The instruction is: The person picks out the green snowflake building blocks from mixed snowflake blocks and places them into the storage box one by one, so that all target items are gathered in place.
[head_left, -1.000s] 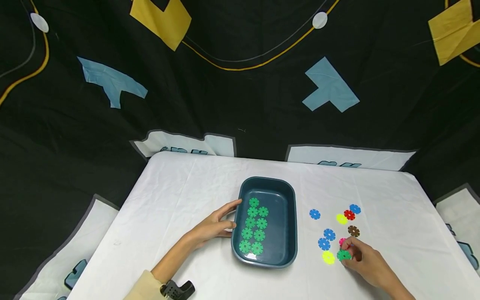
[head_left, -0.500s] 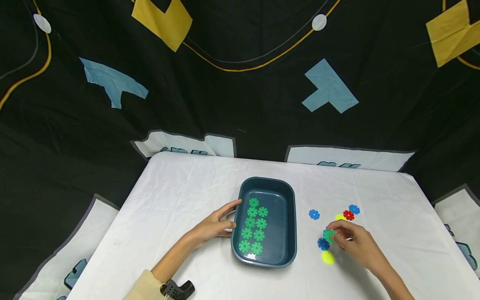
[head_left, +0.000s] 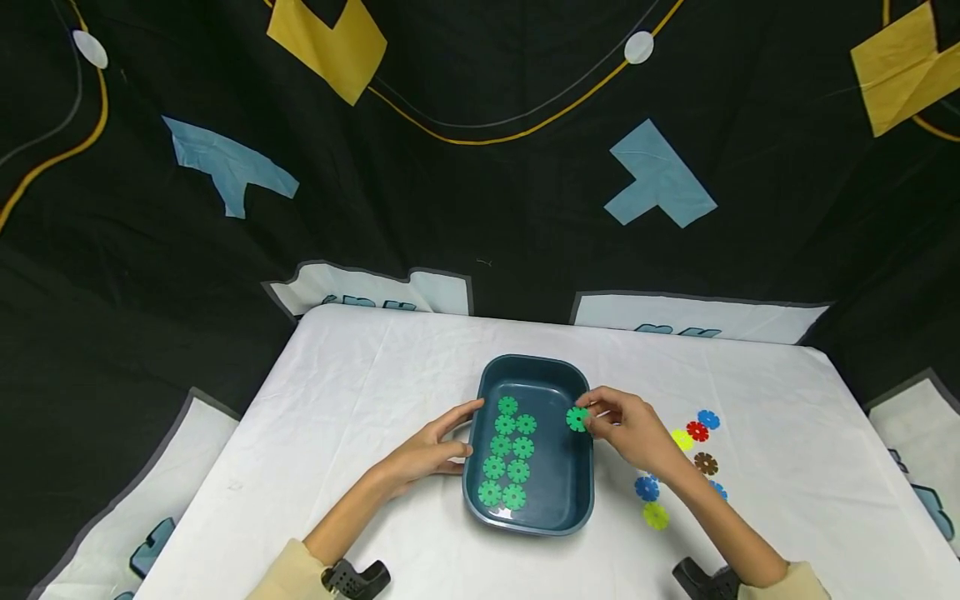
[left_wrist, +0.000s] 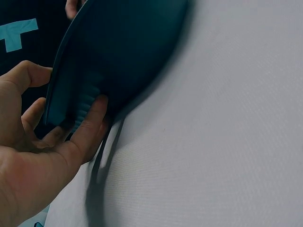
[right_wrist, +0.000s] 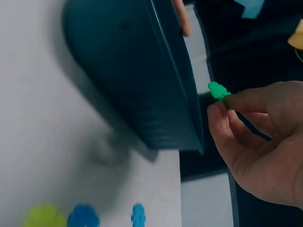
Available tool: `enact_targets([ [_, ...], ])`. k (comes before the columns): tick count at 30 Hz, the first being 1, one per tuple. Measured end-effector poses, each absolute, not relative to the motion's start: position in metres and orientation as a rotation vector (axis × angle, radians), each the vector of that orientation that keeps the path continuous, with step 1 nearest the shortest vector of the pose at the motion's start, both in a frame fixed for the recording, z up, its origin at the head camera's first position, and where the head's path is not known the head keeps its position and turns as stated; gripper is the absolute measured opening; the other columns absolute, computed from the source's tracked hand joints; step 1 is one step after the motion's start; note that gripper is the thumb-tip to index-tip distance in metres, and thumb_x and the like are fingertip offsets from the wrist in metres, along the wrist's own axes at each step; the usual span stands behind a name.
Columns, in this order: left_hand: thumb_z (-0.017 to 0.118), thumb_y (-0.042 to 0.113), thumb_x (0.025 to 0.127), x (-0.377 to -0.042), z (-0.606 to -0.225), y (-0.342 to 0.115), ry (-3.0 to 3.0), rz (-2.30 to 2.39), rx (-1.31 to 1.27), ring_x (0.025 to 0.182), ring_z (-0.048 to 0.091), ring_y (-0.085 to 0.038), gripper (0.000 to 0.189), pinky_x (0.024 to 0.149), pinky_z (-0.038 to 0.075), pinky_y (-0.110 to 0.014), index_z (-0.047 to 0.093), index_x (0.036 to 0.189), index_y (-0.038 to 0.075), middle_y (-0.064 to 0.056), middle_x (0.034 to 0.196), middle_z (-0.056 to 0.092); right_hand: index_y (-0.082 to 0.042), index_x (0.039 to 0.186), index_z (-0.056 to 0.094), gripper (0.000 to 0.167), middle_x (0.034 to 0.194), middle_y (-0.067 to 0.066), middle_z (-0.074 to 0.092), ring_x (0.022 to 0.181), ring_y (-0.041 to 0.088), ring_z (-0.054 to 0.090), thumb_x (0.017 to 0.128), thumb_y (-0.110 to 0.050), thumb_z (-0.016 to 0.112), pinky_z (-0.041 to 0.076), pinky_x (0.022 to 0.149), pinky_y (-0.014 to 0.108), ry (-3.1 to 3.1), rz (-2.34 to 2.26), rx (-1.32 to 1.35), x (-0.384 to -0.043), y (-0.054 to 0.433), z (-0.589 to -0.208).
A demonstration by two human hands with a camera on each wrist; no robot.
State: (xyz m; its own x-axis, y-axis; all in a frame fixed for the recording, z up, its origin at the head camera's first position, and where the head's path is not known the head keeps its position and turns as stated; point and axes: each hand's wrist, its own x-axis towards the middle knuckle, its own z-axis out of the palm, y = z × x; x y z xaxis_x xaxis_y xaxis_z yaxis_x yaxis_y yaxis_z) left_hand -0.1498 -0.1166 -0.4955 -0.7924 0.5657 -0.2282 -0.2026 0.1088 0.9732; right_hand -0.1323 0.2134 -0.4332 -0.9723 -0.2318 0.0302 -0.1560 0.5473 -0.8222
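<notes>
A green notched disc (head_left: 577,419) is pinched between thumb and fingertips of my right hand (head_left: 633,429), over the right rim of a dark teal tray (head_left: 555,500). In the right wrist view that disc (right_wrist: 218,91) sits above the tray's rim, seen at an angle. My left hand (head_left: 427,450) touches the tray's left side; the left wrist view shows its fingers (left_wrist: 90,127) loosely bent against the outer wall (left_wrist: 128,61). Several green discs (head_left: 501,447) lie inside the tray in two columns on the left.
Right of the tray, loose discs lie on the white cloth: blue (head_left: 647,488), yellow (head_left: 656,516), red (head_left: 697,431), brown (head_left: 705,464) and others. My right forearm partly covers this group. A black curtain (head_left: 525,225) hangs behind the table.
My right hand has carried the green disc up and left, from among the loose discs to the tray's right rim. The left hand and tray have stayed in place.
</notes>
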Motion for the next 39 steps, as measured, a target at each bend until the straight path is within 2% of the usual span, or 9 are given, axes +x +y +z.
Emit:
enact_targets([
  [6,0.062,0.010,0.093,-0.150,-0.497,-0.117,1.820,1.746,0.352,0.121,0.055,-0.034,0.071,0.091,0.054,-0.045,0.034,0.157,0.024,-0.015,0.161,0.021,-0.003,0.111,0.068,0.021,0.086,0.004,0.065,0.072,0.018,0.063,0.093,0.004,0.061,0.058,0.067,0.031,2.674,-1.354,-0.399,-0.162,0.189,-0.440],
  [15,0.061,0.010,0.093,-0.152,-0.498,-0.117,1.806,1.743,0.337,0.119,0.055,-0.032,0.072,0.092,0.054,-0.044,0.034,0.157,0.026,-0.014,0.161,0.020,0.000,0.107,0.069,0.021,0.078,0.002,0.064,0.062,0.016,0.055,0.090,0.004,0.057,0.045,0.057,0.030,2.684,-1.247,-0.435,-0.194,0.164,-0.453],
  [20,0.061,0.010,0.093,-0.152,-0.497,-0.117,1.802,1.746,0.338,0.119,0.054,-0.031,0.072,0.093,0.053,-0.044,0.033,0.158,0.025,-0.015,0.161,0.020,0.001,0.104,0.069,0.021,0.076,0.001,0.062,0.060,0.013,0.054,0.087,0.005,0.057,0.045,0.054,0.027,2.753,-1.144,-0.489,-0.198,0.154,-0.459],
  [24,0.061,0.010,0.093,-0.151,-0.497,-0.117,1.802,1.748,0.337,0.120,0.054,-0.032,0.071,0.093,0.053,-0.045,0.033,0.158,0.024,-0.016,0.161,0.019,0.000,0.106,0.070,0.022,0.076,0.002,0.062,0.061,0.014,0.055,0.089,0.006,0.058,0.046,0.055,0.029,2.802,-1.062,-0.426,-0.200,0.148,-0.464],
  [32,0.060,0.009,0.093,-0.151,-0.496,-0.116,1.804,1.747,0.335,0.122,0.053,-0.033,0.072,0.093,0.053,-0.046,0.032,0.158,0.023,-0.016,0.162,0.018,-0.002,0.109,0.070,0.025,0.072,0.003,0.058,0.056,0.015,0.050,0.089,0.007,0.058,0.041,0.050,0.027,2.864,-1.002,-0.332,-0.203,0.142,-0.473],
  [39,0.061,0.011,0.093,-0.151,-0.497,-0.116,1.811,1.742,0.329,0.123,0.053,-0.034,0.072,0.094,0.053,-0.046,0.032,0.158,0.024,-0.016,0.162,0.018,-0.002,0.109,0.070,0.025,0.076,0.005,0.059,0.061,0.016,0.052,0.087,0.007,0.060,0.044,0.052,0.027,2.852,-0.977,-0.272,-0.204,0.139,-0.477],
])
